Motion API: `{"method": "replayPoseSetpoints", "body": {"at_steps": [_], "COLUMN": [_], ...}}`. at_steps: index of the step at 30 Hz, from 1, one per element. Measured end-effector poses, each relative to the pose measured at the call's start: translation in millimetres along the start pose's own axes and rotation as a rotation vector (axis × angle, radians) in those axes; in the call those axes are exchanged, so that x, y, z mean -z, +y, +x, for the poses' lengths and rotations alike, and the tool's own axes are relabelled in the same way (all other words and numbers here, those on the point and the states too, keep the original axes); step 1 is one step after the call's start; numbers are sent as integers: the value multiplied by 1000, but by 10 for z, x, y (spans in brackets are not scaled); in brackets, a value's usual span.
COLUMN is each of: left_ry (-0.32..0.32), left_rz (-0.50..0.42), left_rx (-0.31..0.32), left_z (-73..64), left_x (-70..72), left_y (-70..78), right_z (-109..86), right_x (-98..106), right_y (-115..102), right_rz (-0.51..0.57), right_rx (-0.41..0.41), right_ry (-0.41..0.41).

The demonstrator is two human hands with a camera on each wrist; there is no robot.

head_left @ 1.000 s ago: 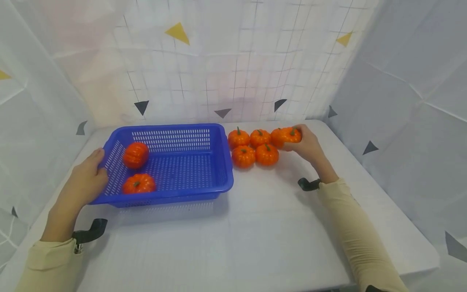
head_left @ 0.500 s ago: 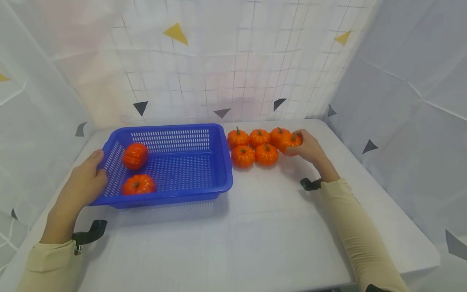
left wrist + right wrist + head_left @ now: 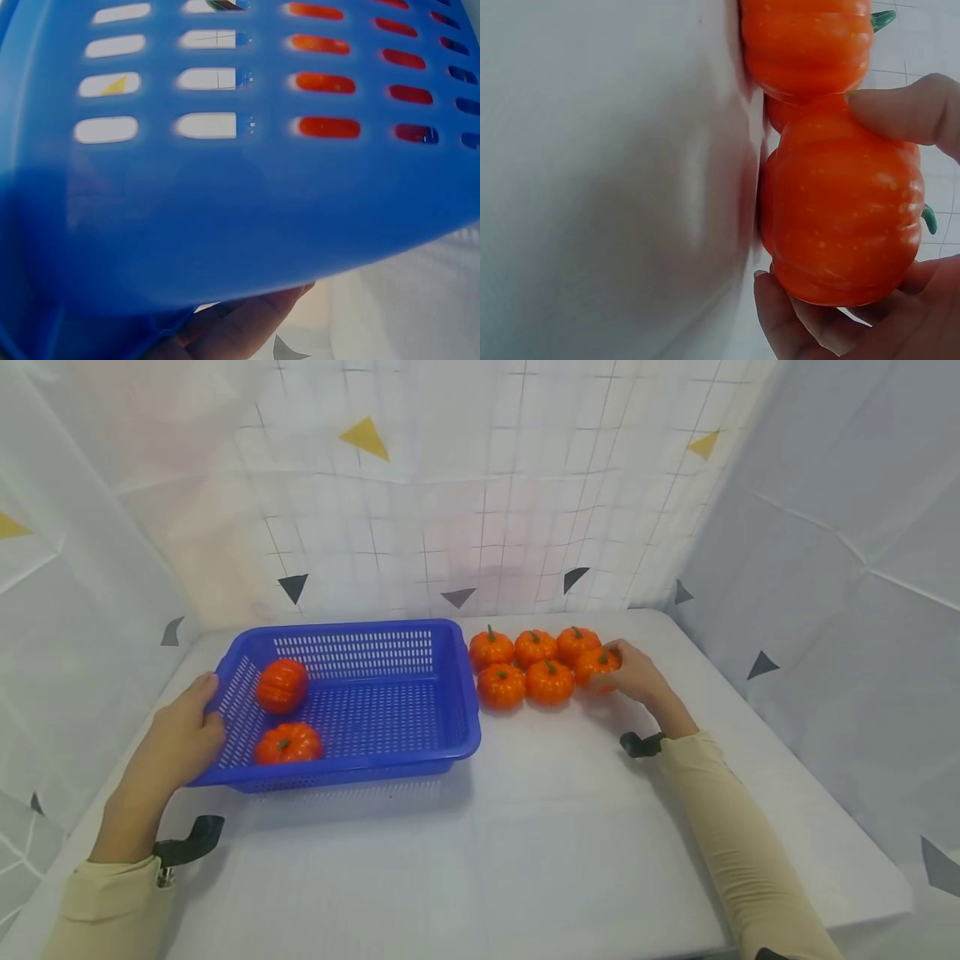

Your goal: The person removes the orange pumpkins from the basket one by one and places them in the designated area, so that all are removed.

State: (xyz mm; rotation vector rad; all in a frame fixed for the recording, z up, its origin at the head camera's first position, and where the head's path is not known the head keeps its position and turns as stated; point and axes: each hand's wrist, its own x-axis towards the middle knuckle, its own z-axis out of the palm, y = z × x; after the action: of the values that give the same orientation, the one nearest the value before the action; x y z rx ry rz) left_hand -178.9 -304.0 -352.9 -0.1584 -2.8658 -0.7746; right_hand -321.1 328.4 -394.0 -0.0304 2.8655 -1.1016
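Observation:
My left hand (image 3: 176, 735) grips the left rim of a blue plastic basket (image 3: 408, 762) with slotted walls; in the left wrist view the fingers (image 3: 244, 326) curl at the rim's edge. Two orange pumpkins lie inside, one tipped on its side (image 3: 282, 686) by the left wall and one stem-up (image 3: 288, 743) near the front. My right hand (image 3: 637, 677) holds a small orange pumpkin (image 3: 595, 668) with a green stem at the right end of the front row. Up close, thumb and fingers lie on opposite sides of that pumpkin (image 3: 844, 217), low at the table.
Several more pumpkins sit in two rows right of the basket, among them a back-left one (image 3: 491, 649), a back-right one (image 3: 577, 643) and a front-middle one (image 3: 550, 682). They stand on a white table (image 3: 480, 868). White sheeting (image 3: 465, 485) hangs behind and at both sides.
My right hand has brought its pumpkin down and toward me, from in front of the back-right pumpkin to the right end of the front row. The left hand stays on the basket.

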Motion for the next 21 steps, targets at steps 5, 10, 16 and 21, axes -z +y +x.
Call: {"method": "replayPoseSetpoints", "body": {"at_steps": [5,10,16,21], "left_ry": [-3,-4,-7,-4], "left_rz": [0,-2,-3,3], "left_rx": [-2,-4,-3,-9], "left_z": [3,-2,-11,4], "left_x": [6,12,10,20], "left_y": [5,13,22,36], "right_z": [19,22,9,-6], "right_x": [-21,-34,-31,2], "right_y": [31,61,81,79], "right_rz": [-13,-8,-24,-51], "right_rx": [-14,-19,5,40], "right_ry": [-14,-43,-85,-114]}}
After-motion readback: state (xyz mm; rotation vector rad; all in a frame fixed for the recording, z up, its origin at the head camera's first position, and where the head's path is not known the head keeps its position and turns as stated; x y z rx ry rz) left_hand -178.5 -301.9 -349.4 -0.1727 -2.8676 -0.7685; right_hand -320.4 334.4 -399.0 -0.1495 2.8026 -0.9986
